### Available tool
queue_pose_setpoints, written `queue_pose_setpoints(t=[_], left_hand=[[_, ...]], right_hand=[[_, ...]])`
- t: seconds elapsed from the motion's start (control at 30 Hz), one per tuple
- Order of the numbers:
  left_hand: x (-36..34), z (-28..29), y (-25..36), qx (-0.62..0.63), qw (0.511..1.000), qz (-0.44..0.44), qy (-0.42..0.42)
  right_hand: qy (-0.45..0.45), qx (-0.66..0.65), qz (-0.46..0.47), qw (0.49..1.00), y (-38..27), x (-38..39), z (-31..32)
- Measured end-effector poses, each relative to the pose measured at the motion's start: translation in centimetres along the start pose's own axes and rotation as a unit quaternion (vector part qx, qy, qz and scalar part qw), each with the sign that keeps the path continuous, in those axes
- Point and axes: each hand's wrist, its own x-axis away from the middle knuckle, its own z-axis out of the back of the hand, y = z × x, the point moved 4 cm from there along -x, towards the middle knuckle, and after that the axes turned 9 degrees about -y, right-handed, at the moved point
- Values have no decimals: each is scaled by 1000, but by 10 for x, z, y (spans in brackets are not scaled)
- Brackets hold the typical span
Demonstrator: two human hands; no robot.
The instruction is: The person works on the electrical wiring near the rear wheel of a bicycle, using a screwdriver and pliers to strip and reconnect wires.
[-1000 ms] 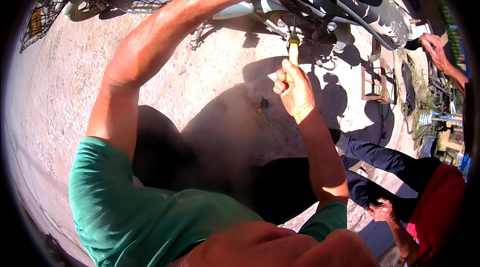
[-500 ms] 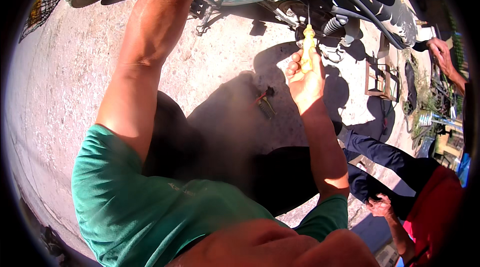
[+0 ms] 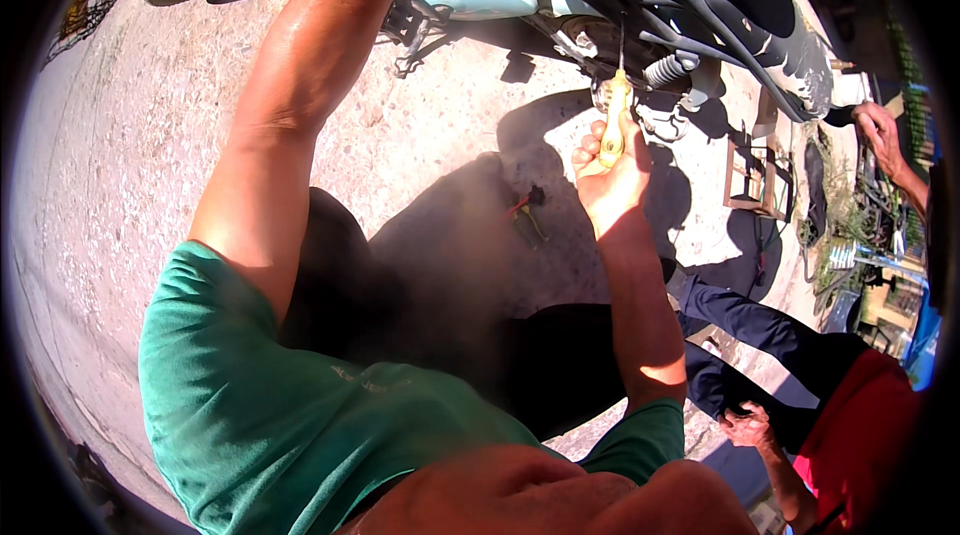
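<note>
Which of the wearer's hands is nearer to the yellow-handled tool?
The right. The right hand holds the yellow-handled tool by its handle; the left hand is out of view, the left forearm leaving past the top edge, left of the tool.

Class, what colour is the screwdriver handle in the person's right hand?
The screwdriver handle is yellow; it shows best in the head view.
</note>
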Motion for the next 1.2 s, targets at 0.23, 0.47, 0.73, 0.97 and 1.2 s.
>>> queue_pose_setpoints(t=[0.23,0.47,0.73,0.97,1.2], left_hand=[[3,-12,-8,1,1000,13,-2],[10,-9,-29,63,996,55,-11],[7,-15,-28,55,990,105,-75],[14,-5,-35,70,994,81,-13],[18,-5,-65,259,957,58,-115]], right_hand=[[-100,-84,-94,987,-5,0,-5],[-33,-37,-42,998,0,-2,-3],[-75,-91,-125,985,-4,-4,-2],[18,-16,-28,999,-1,-2,-9],[-33,-23,-147,988,-10,-5,-9]])
